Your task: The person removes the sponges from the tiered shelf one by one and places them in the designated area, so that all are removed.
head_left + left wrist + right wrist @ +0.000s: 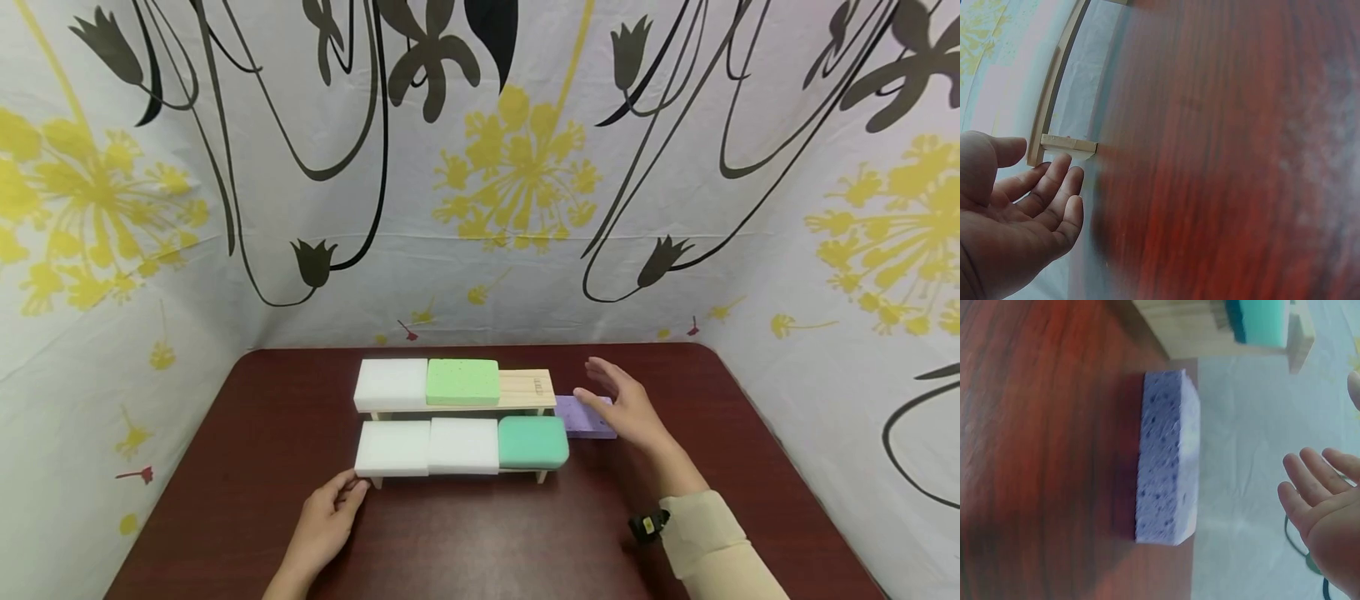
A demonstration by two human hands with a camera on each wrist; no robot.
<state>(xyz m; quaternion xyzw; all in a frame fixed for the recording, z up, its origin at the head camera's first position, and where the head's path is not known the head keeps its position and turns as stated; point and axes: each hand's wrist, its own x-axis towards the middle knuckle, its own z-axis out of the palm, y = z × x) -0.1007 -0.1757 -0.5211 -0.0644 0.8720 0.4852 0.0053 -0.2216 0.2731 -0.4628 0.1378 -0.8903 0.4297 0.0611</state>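
Observation:
A purple sponge (pixel 585 418) lies on the table right of two low wooden stands; its pores show on the purple sponge (pixel 1159 456) in the right wrist view. Just above its right end hovers my right hand (pixel 630 408), fingers extended and apart from it. My left hand (pixel 324 517) touches the left end of the front wooden stand (pixel 517 472), its fingers loosely bent in the left wrist view. Along that stand sit two white sponges (pixel 392 448) and a teal sponge (pixel 533 442). Behind, the rear stand (pixel 527 387) bears a white sponge (pixel 391 383) and a light green sponge (pixel 462 382).
The dark red-brown table (pixel 465 542) has a patterned cloth (pixel 517 308) hanging around its back and sides. A short leg (pixel 1069 145) holds up the stand's left end. On my right wrist is a black band (pixel 647 527).

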